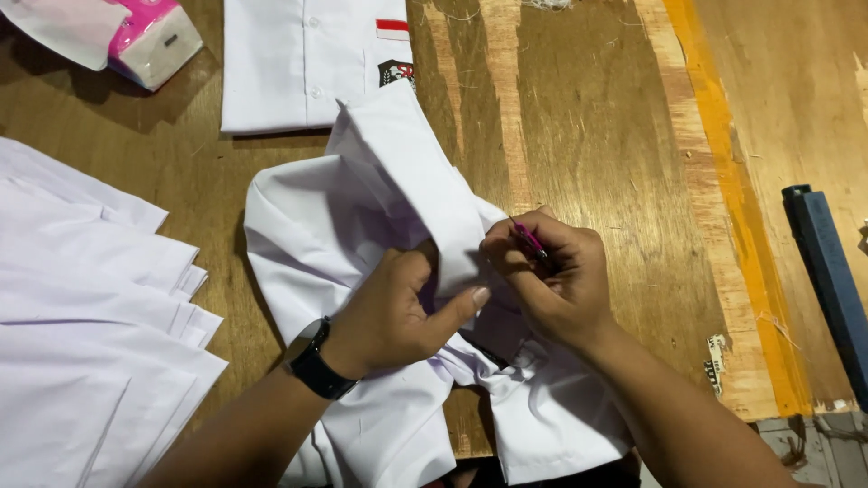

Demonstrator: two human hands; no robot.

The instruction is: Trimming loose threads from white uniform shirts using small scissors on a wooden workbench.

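Observation:
A crumpled white shirt lies on the wooden table in front of me. My left hand, with a black watch on the wrist, pinches a fold of the shirt's cloth between thumb and fingers. My right hand is closed around a small pink tool, its thin tip touching the cloth near the raised collar-like strip. The two hands almost touch.
A folded white shirt with a red-and-white patch and a badge lies at the top. A stack of white cloth pieces fans out at the left. A pink-and-white tissue pack sits top left. A dark blue bar lies at the right.

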